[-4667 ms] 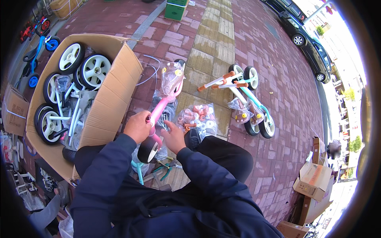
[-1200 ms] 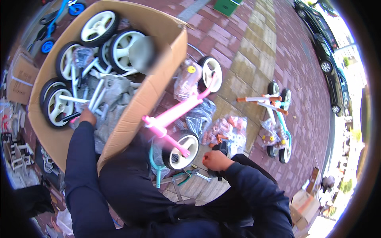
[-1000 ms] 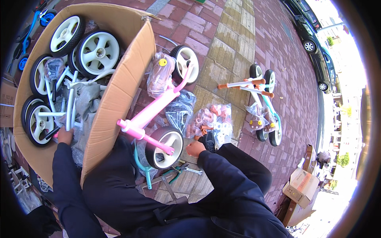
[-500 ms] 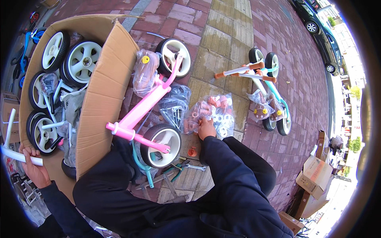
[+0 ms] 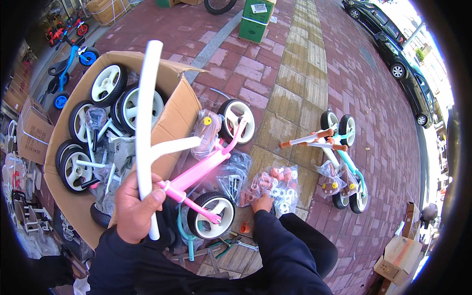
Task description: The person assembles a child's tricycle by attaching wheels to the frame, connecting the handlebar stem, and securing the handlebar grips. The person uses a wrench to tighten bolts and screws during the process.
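Observation:
My left hand is closed around the lower part of a white T-shaped handlebar, held upright in front of the carton. My right hand is at the near edge of a clear plastic bag of orange and white small parts. Its fingers are curled, with their tips hidden against the bag. Between my hands lies a pink balance bike frame with white-hubbed black wheels. An orange ring-shaped part sits on the paving beside my right sleeve.
At left stands an open carton full of wheels and white tubes. Pliers and a wrench lie near my legs. A turquoise balance bike rests at right. Farther off are a green box and a blue bike.
My left hand has brought the white handlebar from left of the carton to in front of me, turning it upright. My right hand stays at the bag. The view has shifted.

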A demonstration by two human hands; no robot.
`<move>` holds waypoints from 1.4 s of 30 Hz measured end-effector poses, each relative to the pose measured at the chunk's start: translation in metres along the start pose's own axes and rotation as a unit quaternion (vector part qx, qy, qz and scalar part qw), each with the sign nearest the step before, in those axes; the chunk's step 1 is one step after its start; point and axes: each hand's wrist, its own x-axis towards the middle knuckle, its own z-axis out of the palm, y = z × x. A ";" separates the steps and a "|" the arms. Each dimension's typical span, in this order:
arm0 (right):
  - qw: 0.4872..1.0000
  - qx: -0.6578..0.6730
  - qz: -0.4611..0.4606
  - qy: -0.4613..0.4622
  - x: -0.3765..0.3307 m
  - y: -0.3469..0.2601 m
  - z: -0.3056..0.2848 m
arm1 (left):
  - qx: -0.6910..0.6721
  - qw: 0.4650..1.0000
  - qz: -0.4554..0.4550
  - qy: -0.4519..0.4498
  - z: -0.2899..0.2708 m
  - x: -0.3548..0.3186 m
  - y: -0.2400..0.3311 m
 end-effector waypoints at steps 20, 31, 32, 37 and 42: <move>0.971 0.075 0.074 -0.214 0.009 -0.014 -0.135 | 0.125 0.986 0.031 -0.107 0.035 -0.024 -0.036; 0.743 0.492 -0.144 -0.431 -0.022 -0.131 -0.302 | -0.078 0.990 0.061 -0.105 0.034 -0.014 -0.037; 0.701 0.525 -0.165 -0.454 -0.036 -0.137 -0.316 | -0.087 0.989 0.071 -0.097 0.034 -0.012 -0.037; 0.619 0.609 -0.224 -0.443 -0.098 -0.176 -0.325 | -0.072 0.982 -0.051 -0.164 0.028 -0.009 -0.032; 0.797 0.424 -0.322 -0.285 -0.149 -0.205 -0.296 | -0.146 0.978 -0.065 -0.137 0.041 -0.019 -0.038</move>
